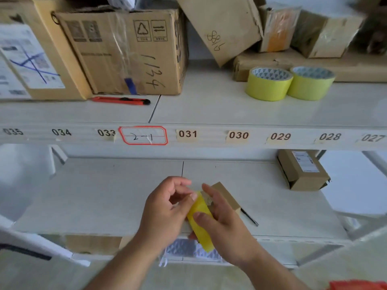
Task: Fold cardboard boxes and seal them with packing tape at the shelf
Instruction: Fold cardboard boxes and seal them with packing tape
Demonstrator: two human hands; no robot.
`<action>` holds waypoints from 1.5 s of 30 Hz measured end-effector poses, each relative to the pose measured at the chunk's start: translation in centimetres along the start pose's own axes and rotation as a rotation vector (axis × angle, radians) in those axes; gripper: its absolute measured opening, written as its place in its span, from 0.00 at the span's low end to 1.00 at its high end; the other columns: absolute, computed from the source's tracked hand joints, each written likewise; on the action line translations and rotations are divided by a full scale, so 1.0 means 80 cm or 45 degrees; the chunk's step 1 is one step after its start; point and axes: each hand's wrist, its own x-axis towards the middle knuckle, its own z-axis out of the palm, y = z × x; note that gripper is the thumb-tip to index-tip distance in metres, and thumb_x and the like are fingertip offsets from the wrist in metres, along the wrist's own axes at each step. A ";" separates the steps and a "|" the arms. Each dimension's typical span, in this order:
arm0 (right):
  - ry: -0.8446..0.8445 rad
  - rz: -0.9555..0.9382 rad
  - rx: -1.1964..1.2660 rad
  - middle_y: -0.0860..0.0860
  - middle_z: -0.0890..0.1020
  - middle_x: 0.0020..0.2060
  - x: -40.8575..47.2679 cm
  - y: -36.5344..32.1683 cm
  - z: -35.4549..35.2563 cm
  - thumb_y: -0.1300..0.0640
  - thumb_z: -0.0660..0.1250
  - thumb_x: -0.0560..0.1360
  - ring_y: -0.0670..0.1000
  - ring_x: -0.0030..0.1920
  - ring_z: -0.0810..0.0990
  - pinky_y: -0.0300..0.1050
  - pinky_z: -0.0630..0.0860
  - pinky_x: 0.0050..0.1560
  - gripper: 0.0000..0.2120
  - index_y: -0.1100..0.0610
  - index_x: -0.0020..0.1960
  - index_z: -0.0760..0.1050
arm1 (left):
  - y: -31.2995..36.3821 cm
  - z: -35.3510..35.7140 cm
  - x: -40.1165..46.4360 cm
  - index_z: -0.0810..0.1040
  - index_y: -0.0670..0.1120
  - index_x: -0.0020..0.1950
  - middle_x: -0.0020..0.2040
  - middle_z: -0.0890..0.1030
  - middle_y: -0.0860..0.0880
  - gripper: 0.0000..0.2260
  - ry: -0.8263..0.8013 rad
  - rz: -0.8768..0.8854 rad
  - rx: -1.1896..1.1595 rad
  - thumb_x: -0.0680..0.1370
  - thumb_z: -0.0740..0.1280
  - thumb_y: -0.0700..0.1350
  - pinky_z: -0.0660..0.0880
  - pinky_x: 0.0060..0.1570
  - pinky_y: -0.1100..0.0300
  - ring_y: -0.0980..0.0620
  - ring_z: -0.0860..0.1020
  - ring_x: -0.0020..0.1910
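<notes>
Here, right hand (pixel 227 229) grips yellow tape roll (pixel 200 221); left hand (pixel 167 208) pinches its end, small box (pixel 227 195) behind

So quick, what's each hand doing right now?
Left hand: fingertips pinching at the yellow tape roll.
Right hand: gripping the same roll.

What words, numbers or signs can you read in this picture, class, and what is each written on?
"1134": handwritten on the big cardboard box.
"8815", roughly: handwritten on the tilted box.
"2-1": red-bordered label on the shelf edge.
"035" to "033", "031" to "027": shelf-edge number stickers.
Recycling triangle and arrows: printed on the big box.
Shipping labels: too blurred to read.
</notes>
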 end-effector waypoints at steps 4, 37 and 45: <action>0.092 0.014 0.123 0.57 0.86 0.48 -0.007 0.006 0.024 0.62 0.67 0.83 0.56 0.47 0.87 0.49 0.82 0.40 0.22 0.46 0.72 0.69 | -0.013 -0.010 -0.010 0.80 0.49 0.52 0.44 0.86 0.50 0.11 0.037 -0.007 -0.219 0.76 0.75 0.36 0.80 0.41 0.60 0.53 0.84 0.43; 0.242 0.114 0.266 0.62 0.85 0.44 -0.009 0.048 0.037 0.51 0.66 0.76 0.61 0.35 0.82 0.52 0.79 0.41 0.10 0.44 0.57 0.77 | -0.032 -0.040 -0.010 0.84 0.54 0.60 0.56 0.83 0.61 0.15 -0.211 0.658 0.922 0.79 0.64 0.57 0.80 0.48 0.58 0.55 0.81 0.52; 0.201 0.069 0.180 0.61 0.85 0.43 -0.014 0.043 0.045 0.62 0.62 0.85 0.57 0.36 0.82 0.50 0.80 0.40 0.11 0.50 0.61 0.77 | -0.025 -0.039 -0.003 0.80 0.58 0.68 0.61 0.82 0.61 0.17 -0.286 0.349 0.841 0.81 0.67 0.59 0.73 0.54 0.65 0.61 0.77 0.58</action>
